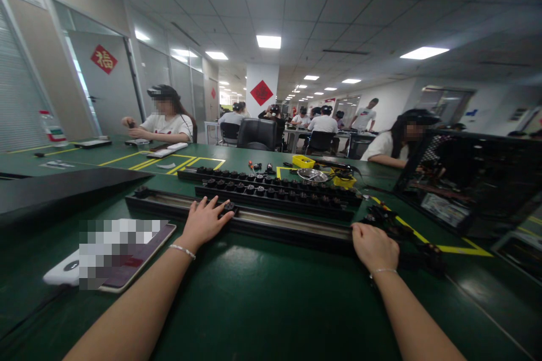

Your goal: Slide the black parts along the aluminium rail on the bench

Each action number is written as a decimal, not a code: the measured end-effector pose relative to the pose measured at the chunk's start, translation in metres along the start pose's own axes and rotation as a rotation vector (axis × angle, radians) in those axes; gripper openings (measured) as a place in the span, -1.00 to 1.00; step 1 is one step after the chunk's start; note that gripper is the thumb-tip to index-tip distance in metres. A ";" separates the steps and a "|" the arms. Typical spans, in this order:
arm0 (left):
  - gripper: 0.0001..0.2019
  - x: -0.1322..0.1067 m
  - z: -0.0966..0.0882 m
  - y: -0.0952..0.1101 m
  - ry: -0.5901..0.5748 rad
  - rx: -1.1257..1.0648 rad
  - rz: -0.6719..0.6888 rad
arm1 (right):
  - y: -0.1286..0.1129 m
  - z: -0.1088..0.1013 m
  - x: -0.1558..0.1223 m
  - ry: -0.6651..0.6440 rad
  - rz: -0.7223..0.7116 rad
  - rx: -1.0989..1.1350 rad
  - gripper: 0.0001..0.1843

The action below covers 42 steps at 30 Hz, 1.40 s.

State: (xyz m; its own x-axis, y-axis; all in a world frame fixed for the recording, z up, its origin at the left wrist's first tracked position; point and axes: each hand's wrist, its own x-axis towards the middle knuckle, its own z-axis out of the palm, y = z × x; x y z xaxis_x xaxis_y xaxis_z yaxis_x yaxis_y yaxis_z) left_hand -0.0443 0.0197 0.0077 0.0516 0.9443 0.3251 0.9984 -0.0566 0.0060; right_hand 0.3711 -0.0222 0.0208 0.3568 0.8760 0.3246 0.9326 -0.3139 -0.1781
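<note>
A long black rail with a pale strip along its top lies across the green table in front of me. My left hand rests on its near edge, fingers spread, the fingertips touching a small black part on the rail. My right hand is curled over the rail's right end, fingers bent down behind it and hidden. Behind lie two more black rails carrying several round black knobs. A black clamp-like part sits just right of my right hand.
A phone on a white power bank lies at my left. A yellow bin, a metal bowl and an open black case stand at the back right. Other people work at nearby tables.
</note>
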 end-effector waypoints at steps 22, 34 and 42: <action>-0.41 0.000 0.003 0.004 0.027 0.020 0.040 | 0.003 0.004 0.002 0.017 -0.004 -0.002 -0.51; -0.41 0.000 0.003 0.004 0.034 -0.010 0.042 | 0.001 0.002 0.000 0.012 0.001 0.015 -0.51; -0.42 0.000 0.004 0.004 0.045 -0.013 0.048 | 0.001 0.002 0.001 0.007 -0.001 -0.006 -0.50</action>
State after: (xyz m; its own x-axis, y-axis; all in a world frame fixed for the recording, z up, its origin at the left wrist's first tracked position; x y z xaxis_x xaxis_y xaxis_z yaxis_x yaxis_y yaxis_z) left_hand -0.0405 0.0205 0.0036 0.0978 0.9248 0.3677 0.9944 -0.1059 0.0020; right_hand 0.3723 -0.0206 0.0187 0.3560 0.8737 0.3316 0.9334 -0.3151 -0.1718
